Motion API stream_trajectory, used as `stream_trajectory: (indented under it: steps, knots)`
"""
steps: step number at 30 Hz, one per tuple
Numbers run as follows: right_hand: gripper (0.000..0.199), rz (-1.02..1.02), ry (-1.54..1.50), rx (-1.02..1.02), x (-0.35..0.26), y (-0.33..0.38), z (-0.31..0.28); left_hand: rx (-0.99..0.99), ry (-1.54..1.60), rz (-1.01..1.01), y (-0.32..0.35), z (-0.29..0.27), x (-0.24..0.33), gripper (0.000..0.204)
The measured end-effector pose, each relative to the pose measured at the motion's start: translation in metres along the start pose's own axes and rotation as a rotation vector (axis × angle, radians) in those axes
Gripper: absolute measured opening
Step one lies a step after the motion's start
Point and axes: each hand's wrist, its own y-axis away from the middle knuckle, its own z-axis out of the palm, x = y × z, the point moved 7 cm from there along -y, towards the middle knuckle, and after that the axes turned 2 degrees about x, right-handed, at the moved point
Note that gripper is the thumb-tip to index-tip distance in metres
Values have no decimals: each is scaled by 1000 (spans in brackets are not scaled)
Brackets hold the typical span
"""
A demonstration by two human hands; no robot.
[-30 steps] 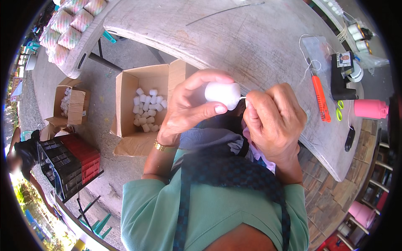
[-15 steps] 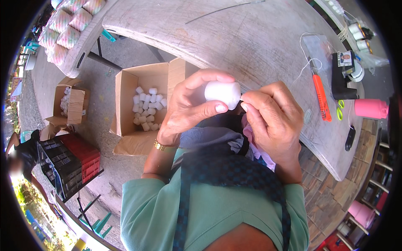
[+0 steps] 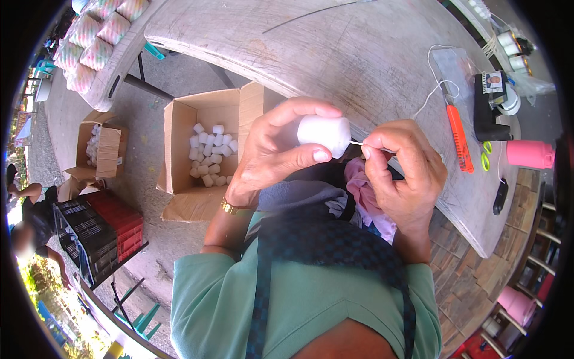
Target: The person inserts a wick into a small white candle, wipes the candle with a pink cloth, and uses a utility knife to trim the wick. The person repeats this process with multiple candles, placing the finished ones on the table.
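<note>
I read this as the wick step: left hand [image 3: 272,152] clamped around the white candle [image 3: 323,133] above the open box [image 3: 200,149], right hand [image 3: 403,170] fingertips pinched on its wick [image 3: 357,143], which next needs a steady, straight pull.

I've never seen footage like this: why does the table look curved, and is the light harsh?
Head view: the fisheye lens bends the table edge and blackens the corners; bright sun glares off the white candle in the left hand; the right hand stays sharp.
</note>
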Motion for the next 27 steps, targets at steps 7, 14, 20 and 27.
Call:
stream_trajectory:
  steps: [7,14,20,27]
  knots:
    - [24,9,21,8,1,3,3,24,-4,-62,-1,4,-3,52]
    - [20,37,81,-52,7,3,-6,54,22,-99,-1,3,-5,55]
    - [19,85,64,-35,9,7,-13,3,9,-41,-4,4,-8,61]
    - [20,35,95,-50,10,8,-10,18,119,-52,-5,12,-8,84]
